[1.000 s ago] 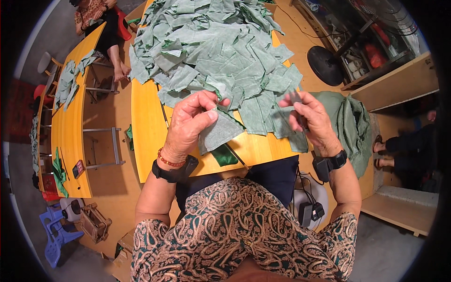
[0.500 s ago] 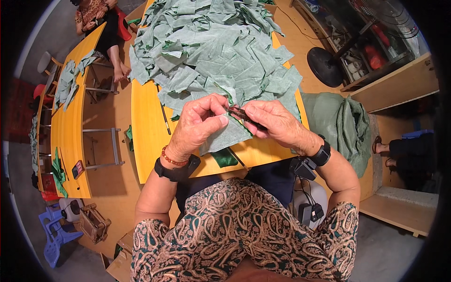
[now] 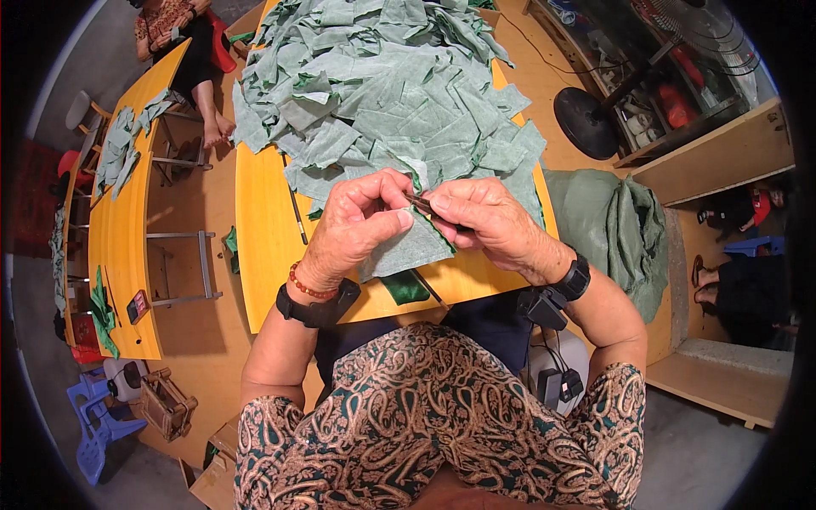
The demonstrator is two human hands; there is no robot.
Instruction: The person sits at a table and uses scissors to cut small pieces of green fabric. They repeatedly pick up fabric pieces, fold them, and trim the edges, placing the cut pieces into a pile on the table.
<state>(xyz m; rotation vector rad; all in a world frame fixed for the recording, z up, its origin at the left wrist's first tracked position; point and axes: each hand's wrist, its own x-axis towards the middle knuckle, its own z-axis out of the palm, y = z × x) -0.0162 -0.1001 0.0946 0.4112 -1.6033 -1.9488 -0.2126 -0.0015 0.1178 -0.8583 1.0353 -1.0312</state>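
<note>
My left hand [image 3: 357, 223] is closed, its thumb and fingers pinching the upper edge of a pale green fabric piece [image 3: 404, 252] with a darker green edge. In my right hand [image 3: 506, 225] is a small dark slim tool [image 3: 419, 202]; its exact kind is partly hidden by my fingers. Its tip meets the fabric edge right beside my left fingertips. Just beyond both hands spreads a large pile of similar pale green fabric pieces [image 3: 408, 102]. Below the held piece, a dark green scrap [image 3: 405, 287] lies at the table's near edge, beside a thin dark stick [image 3: 432, 290].
A thin dark rod [image 3: 295, 208] lies on the yellow table [image 3: 262, 246] left of my hands. Left stands another yellow table [image 3: 121, 246] with fabric on it; a person sits near its far end. A green sack [image 3: 612, 229] and a fan base [image 3: 586, 123] are on the right.
My right hand and the tool have shifted slightly left, closer to my left fingertips. My left hand keeps its pinch on the fabric. More of a person shows at the right edge.
</note>
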